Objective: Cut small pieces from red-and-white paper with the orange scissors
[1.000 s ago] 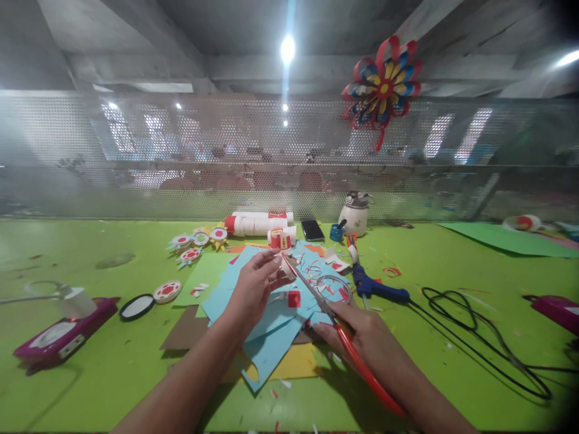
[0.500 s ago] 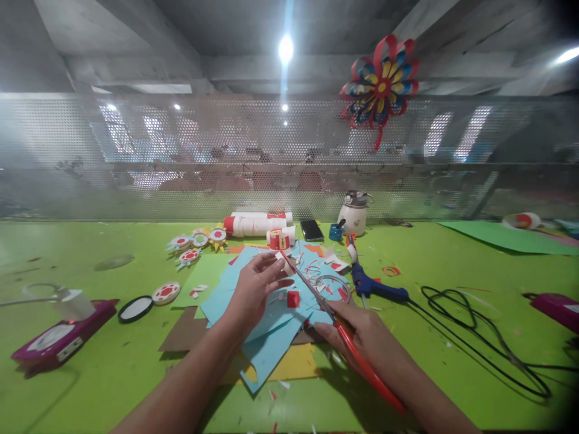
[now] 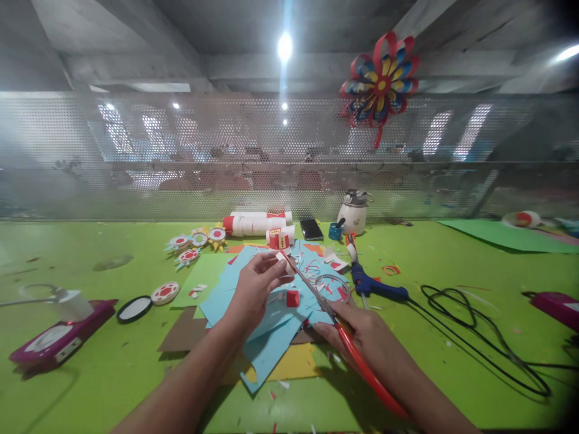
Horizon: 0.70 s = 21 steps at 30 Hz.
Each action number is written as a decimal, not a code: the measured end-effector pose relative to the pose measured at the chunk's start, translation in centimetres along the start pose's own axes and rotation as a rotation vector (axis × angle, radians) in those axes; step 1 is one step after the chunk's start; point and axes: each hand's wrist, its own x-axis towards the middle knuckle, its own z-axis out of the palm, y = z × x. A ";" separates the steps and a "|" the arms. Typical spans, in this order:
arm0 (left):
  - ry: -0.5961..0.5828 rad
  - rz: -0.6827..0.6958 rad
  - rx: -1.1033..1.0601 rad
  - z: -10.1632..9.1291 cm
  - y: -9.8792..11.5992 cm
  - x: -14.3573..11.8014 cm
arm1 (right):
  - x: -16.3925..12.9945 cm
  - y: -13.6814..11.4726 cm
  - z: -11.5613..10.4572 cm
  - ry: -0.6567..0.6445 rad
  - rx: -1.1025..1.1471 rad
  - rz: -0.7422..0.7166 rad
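Observation:
My left hand (image 3: 256,289) pinches a small white and red paper piece (image 3: 284,260) above a pile of light blue paper sheets (image 3: 271,325). My right hand (image 3: 362,334) grips red-handled scissors (image 3: 337,325), whose blades reach up to the paper piece at the left fingertips. A small red paper cube (image 3: 292,298) lies on the blue sheets between the two hands. A yellow sheet (image 3: 296,361) and a brown sheet (image 3: 181,331) lie under the pile.
On the green table: a blue glue gun (image 3: 375,288) with a black cord (image 3: 479,337), white glue bottles (image 3: 256,224), a phone (image 3: 312,229), a white jar (image 3: 355,214), paper flowers (image 3: 194,244), magenta punch tools (image 3: 54,337). A perforated metal screen (image 3: 181,157) backs the table.
The hands and scissors stay almost in place; the scissor tips and paper piece have shifted very slightly. The view has drifted a little.

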 end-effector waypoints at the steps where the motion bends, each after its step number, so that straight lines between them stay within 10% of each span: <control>1: -0.002 0.001 0.000 0.0 0.0 0.0 | 0.0 0.0 0.0 0.001 -0.003 0.000; 21: -0.006 0.023 0.018 0.2 0.5 -0.1 | 0.0 -0.1 -0.2 0.012 0.040 -0.036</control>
